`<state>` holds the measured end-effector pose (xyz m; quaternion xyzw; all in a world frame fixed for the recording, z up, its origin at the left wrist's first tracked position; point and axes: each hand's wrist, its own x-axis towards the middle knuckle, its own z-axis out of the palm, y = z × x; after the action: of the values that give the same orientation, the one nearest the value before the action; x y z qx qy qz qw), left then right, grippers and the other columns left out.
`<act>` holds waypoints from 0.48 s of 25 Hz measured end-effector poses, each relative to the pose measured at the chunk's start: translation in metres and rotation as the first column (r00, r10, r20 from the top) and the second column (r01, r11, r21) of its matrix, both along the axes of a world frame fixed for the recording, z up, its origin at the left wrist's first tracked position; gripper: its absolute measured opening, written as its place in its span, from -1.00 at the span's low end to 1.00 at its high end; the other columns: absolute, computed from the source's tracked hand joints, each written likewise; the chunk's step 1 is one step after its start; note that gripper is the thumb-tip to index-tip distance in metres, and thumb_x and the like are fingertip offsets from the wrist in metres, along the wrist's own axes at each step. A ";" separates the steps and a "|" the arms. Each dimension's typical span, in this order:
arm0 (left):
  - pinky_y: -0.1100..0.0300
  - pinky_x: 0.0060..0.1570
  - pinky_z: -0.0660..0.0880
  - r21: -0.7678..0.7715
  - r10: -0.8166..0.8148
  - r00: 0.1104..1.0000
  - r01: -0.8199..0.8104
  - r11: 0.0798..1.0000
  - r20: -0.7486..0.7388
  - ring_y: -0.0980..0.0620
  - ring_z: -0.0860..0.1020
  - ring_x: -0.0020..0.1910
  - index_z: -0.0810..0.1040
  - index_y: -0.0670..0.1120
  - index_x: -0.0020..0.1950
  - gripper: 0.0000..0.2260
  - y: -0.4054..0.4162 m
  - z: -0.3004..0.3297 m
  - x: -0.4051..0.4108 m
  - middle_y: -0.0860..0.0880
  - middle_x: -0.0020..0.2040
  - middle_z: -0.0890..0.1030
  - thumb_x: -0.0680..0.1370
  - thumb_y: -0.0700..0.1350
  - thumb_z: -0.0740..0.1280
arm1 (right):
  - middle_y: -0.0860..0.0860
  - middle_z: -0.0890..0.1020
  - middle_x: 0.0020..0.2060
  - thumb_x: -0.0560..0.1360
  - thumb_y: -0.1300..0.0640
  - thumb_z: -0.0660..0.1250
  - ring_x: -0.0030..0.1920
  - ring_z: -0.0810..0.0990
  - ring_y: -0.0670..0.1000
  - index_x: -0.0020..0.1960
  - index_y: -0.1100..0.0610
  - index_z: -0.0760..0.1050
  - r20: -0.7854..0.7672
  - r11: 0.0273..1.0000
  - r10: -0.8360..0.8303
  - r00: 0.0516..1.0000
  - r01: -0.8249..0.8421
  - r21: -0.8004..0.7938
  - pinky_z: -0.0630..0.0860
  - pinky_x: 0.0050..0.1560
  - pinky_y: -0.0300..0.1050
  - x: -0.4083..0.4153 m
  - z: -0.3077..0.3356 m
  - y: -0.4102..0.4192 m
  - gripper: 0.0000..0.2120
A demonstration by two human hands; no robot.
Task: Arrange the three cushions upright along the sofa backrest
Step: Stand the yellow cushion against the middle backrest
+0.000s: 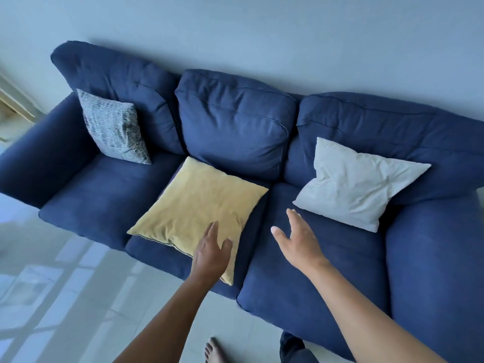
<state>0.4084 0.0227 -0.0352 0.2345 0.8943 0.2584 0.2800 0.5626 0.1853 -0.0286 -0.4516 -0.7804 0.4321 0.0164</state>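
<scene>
We look down on a dark blue sofa (86, 195) with three seat sections, set against a pale wall (262, 30); three cushions sit on it, one per section. The striped grey cushion (114, 127) stands upright at the left end, leaning against the left back pad (125, 79); its lower edge rests on the seat. The yellow cushion (199, 205) lies flat on the middle seat, turned cornerwise, its far corner touching the base of the middle back pad (233, 121) and its near corner reaching the front edge of the seat. The white cushion (356, 184), creased, is propped at a slant on the right section, its upper edge against the right back pad (392, 127) and its lower edge on the seat.

Our left hand (210, 254) is spread flat, palm down, over the near corner of the yellow cushion; the fingers are extended and grasp nothing, and we cannot tell whether they press the fabric or hover just above it. Our right hand (296, 239) is open too, palm turned inward, thumb apart from the fingers; it holds nothing and sits above the right seat, between the yellow cushion and the white one, near the white cushion's lower corner without touching it. A bare foot (213, 351) shows on the pale tiled floor (65, 297) below.
</scene>
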 end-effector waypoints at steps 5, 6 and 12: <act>0.05 0.49 0.27 0.022 0.138 0.990 -0.138 0.990 -0.019 -0.07 0.28 0.62 0.24 -0.07 0.67 -0.42 -0.106 0.012 -0.055 -0.02 0.68 0.26 0.68 0.05 0.27 | 0.08 0.11 0.69 0.67 -0.11 0.24 0.69 0.03 0.04 0.69 0.16 0.06 0.001 0.988 0.156 0.988 -0.156 0.015 0.05 0.66 0.01 -0.073 0.001 -0.093 -0.28; 0.08 0.43 0.30 0.033 0.149 0.988 -0.148 0.988 -0.028 -0.08 0.31 0.60 0.26 -0.07 0.65 -0.44 -0.128 0.016 -0.066 -0.01 0.66 0.30 0.68 0.04 0.27 | 0.09 0.11 0.69 0.67 -0.12 0.24 0.69 0.02 0.04 0.69 0.16 0.06 -0.010 0.984 0.179 0.984 -0.179 0.014 0.05 0.66 0.02 -0.089 0.002 -0.111 -0.28; -0.01 0.51 0.28 0.028 0.207 0.975 -0.206 0.978 -0.084 -0.09 0.27 0.63 0.22 -0.09 0.67 -0.42 -0.188 0.024 -0.126 -0.04 0.67 0.27 0.69 0.06 0.26 | 0.10 0.13 0.68 0.67 -0.13 0.22 0.69 0.01 0.03 0.68 0.18 0.07 0.023 0.952 0.303 0.953 -0.304 0.046 0.04 0.66 0.00 -0.153 -0.002 -0.162 -0.27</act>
<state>0.2825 -0.1655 -0.0116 0.1539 0.9227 0.2843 0.2102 0.4097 0.0233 -0.0301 -0.3292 -0.8510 0.4067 -0.0455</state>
